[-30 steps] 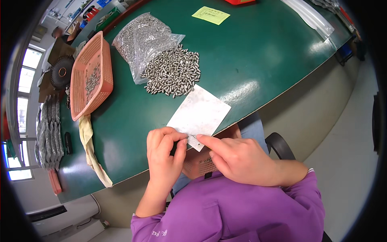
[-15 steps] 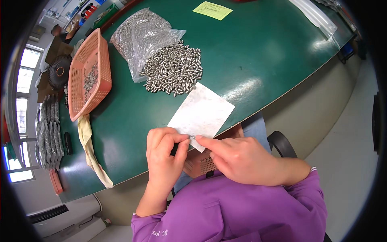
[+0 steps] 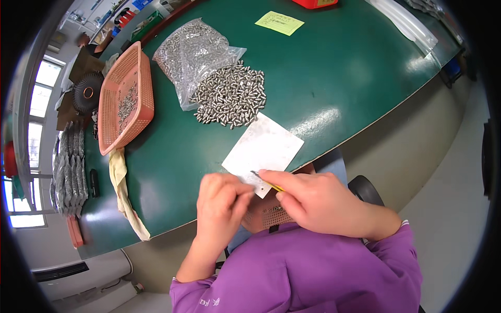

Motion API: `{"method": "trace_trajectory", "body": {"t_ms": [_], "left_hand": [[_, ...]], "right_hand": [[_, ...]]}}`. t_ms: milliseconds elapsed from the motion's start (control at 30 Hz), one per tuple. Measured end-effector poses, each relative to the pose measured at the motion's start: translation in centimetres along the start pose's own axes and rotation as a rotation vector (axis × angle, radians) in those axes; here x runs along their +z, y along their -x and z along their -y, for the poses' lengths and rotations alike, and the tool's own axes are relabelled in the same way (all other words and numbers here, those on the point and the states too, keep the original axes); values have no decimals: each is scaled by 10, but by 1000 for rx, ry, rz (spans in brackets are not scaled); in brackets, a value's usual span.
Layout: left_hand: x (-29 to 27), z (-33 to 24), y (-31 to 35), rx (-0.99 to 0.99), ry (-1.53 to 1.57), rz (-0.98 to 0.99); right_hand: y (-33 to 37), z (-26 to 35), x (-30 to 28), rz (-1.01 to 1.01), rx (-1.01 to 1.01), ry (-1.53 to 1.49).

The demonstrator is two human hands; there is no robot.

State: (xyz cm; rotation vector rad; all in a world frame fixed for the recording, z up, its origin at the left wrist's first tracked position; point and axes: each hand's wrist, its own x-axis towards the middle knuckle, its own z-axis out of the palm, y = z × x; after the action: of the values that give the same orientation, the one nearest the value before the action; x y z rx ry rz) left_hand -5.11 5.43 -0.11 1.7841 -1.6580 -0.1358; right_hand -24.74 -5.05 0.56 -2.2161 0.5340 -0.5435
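Note:
My right hand (image 3: 323,203) grips a slim tool (image 3: 273,186) with a yellow handle and a dark pointed tip. Its tip lies over a white sheet of paper (image 3: 266,141) at the table's near edge. To its left, my left hand (image 3: 219,201) is closed, thumb against the fingers; whatever it pinches is hidden and slightly blurred. Beyond the paper, small silvery metal pins (image 3: 232,99) lie heaped at the mouth of a clear plastic bag (image 3: 193,47) full of more. Below my hands, a perforated pinkish basket (image 3: 255,220) shows partly, with small pieces inside.
On the green table (image 3: 334,73), a pink plastic basket (image 3: 145,99) holds small metal parts at left. A cream cloth (image 3: 121,182) hangs near it, beside stacked filled bags (image 3: 70,167). A yellow-green card (image 3: 279,23) and a red container (image 3: 315,2) are farther back.
My hands have moved apart, the left one drawing down and away from the right. The yellow tool in my right hand now shows. The whole view has shifted slightly.

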Motion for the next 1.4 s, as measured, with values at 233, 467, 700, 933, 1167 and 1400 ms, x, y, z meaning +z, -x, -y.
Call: {"method": "trace_trajectory", "body": {"t_ms": [233, 467, 700, 933, 1167, 1400], "left_hand": [[-16, 10, -22, 67, -43, 119], [-5, 58, -83, 34, -202, 30], [-10, 57, -101, 229, -337, 143], [-22, 55, -93, 244, -299, 192], [-10, 2, -30, 81, -112, 160], [-2, -4, -16, 19, -126, 106]], "right_hand": [[13, -11, -18, -198, 6, -178], [19, -14, -10, -190, -6, -201], [20, -18, -7, -183, 14, -177], [18, -15, -2, -186, 14, -171], [18, -3, 2, -36, 67, -22], [12, 2, 13, -7, 21, 140]]}}
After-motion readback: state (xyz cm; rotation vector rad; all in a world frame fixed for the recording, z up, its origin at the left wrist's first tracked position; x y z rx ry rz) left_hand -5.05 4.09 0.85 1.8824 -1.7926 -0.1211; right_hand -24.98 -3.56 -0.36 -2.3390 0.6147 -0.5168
